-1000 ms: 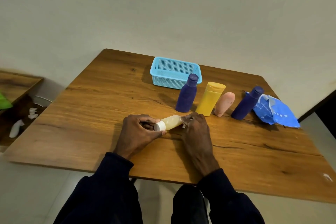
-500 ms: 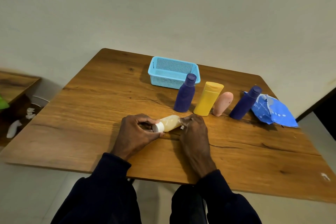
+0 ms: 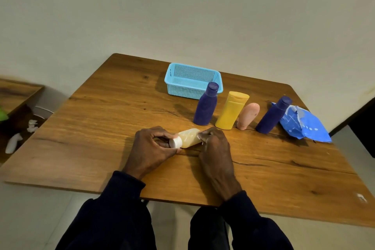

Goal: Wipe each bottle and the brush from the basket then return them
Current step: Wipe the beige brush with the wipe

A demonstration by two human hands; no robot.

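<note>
Step in hand, as I read it: wiping the pale bottle (image 3: 188,138), held on its side at the near middle of the table (image 3: 101,128), well apart from the basket (image 3: 182,91); left hand (image 3: 151,147) pinches its cap (image 3: 175,142), right hand (image 3: 215,148) curls round its base, with a white scrap at the fingertips, too small to identify. Blue bottle (image 3: 206,107), yellow bottle (image 3: 231,110), pink bottle (image 3: 248,115) and second blue bottle (image 3: 273,115) stand in a row near the blue pack (image 3: 304,126); no brush in view. Next move, I judge: finish the wipe; then carry it past the row into the basket without toppling anything.
</note>
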